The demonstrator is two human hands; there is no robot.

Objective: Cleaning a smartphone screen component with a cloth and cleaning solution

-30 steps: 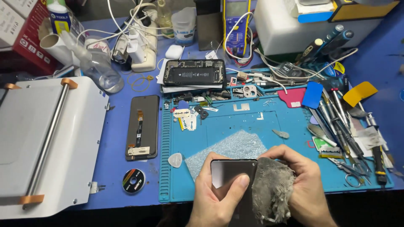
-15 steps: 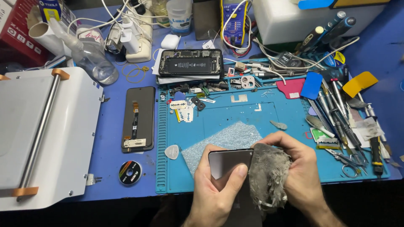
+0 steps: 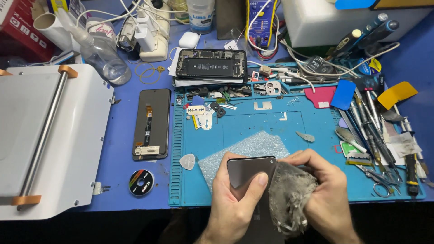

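Down at the near edge of the blue silicone work mat (image 3: 312,190), the left hand (image 3: 235,203) pinches one dark glossy phone panel (image 3: 249,171), thumb across its face and fingers behind. Its long axis runs from the wrists away toward the bench. Just right of it, touching its edge, the right hand (image 3: 326,199) is closed around one crumpled grey cloth (image 3: 291,199); both hands meet at the panel, neither nearer. Beyond the left hand's knuckles lies one bluish textured sheet (image 3: 253,151), with one white triangular pick (image 3: 187,161) to its left.
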